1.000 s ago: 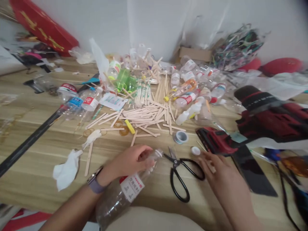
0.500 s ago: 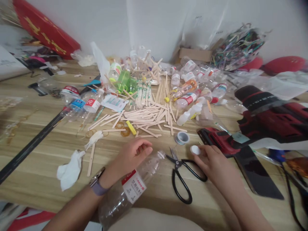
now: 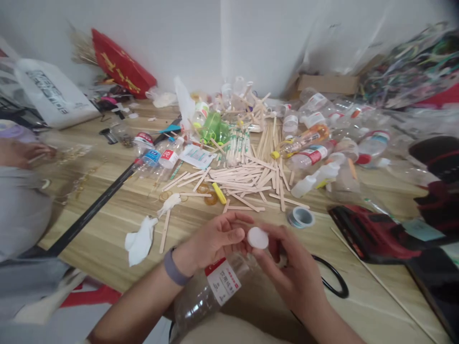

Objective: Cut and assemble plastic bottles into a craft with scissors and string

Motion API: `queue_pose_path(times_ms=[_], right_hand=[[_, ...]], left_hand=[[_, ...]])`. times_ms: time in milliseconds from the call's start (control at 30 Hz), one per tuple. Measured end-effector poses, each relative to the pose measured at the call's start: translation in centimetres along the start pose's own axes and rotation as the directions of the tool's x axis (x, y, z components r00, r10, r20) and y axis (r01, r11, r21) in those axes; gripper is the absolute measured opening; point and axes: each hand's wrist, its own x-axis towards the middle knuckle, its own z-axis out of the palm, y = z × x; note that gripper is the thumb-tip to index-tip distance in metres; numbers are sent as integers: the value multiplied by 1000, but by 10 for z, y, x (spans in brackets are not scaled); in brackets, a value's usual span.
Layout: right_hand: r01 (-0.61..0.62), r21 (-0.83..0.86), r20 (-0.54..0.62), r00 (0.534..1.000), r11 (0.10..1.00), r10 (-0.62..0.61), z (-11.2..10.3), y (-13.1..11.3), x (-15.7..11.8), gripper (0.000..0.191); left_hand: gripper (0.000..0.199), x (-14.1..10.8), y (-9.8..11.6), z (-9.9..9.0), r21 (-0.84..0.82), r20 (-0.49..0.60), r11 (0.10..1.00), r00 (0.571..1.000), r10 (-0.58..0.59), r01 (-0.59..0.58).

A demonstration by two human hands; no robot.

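Note:
My right hand (image 3: 292, 265) pinches a white bottle cap (image 3: 258, 238) between thumb and fingers, its flat top facing me. My left hand (image 3: 222, 236) is cupped beside the cap, fingers curved and apart, with nothing seen in it. Below both hands a clear plastic bottle (image 3: 199, 298) with a red and white label (image 3: 223, 282) leans up from the table's near edge; its neck is hidden behind my hands. One black handle of the scissors (image 3: 333, 282) shows past my right hand, which hides the rest. A small grey-blue spool (image 3: 301, 217) sits just beyond.
Wooden sticks (image 3: 247, 179) lie heaped ahead, with a yellow-handled tool (image 3: 219, 193) in front. Empty bottles (image 3: 311, 155) crowd the back. A red and black power tool (image 3: 369, 236) lies right. White tissue (image 3: 141, 241) is at left, and another person's hand (image 3: 23, 153) is at the far left.
My right hand has moved left with the cap, over the scissors to the bottle's neck end. My left hand has come up beside it. The view has turned right-to-left, bringing another person into sight.

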Motion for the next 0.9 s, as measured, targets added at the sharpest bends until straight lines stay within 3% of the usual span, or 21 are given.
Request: queue_pose_path(times_ms=[200, 267, 333, 400, 467, 533, 600, 633, 667, 767, 900], right_hand=[[34, 28, 47, 998, 999, -36, 10, 6, -6, 25], [38, -38, 14, 999, 999, -38, 15, 7, -9, 36], [103, -128, 21, 995, 986, -101, 20, 6, -11, 50], [264, -181, 173, 957, 947, -234, 24, 4, -12, 58], [411, -152, 369, 867, 899, -334, 27, 1, -12, 57], [456, -114, 456, 814, 883, -361, 28, -1, -11, 56], [437, -112, 472, 814, 893, -339, 29, -2, -11, 55], [429, -119, 477, 816, 895, -328, 29, -2, -11, 55], [432, -127, 484, 813, 893, -324, 29, -2, -10, 54], [471, -137, 515, 785, 871, -344, 28, -1, -10, 56], [468, -130, 540, 773, 874, -334, 26, 0, -8, 55]], left_hand=[[46, 3, -4, -1, -76, -23, 996, 999, -38, 36], [47, 2, 2, 0, -29, -45, 1000, 999, -5, 3], [47, -2, 12, -3, 102, -114, 991, 988, 100, -89], [46, -10, 28, -12, 331, -229, 923, 932, 282, -198], [37, -21, 45, -28, 454, -321, 863, 863, 389, -220], [30, -35, 60, -49, 806, -384, 589, 699, 603, -65], [23, -48, 71, -70, 935, -354, 264, 585, 730, 237], [20, -53, 74, -79, 916, -331, 107, 578, 746, 388], [19, -57, 76, -87, 862, -315, -40, 596, 739, 505], [18, -60, 74, -102, 802, -319, -145, 621, 716, 580], [18, -55, 67, -110, 779, -322, -213, 667, 673, 590]])
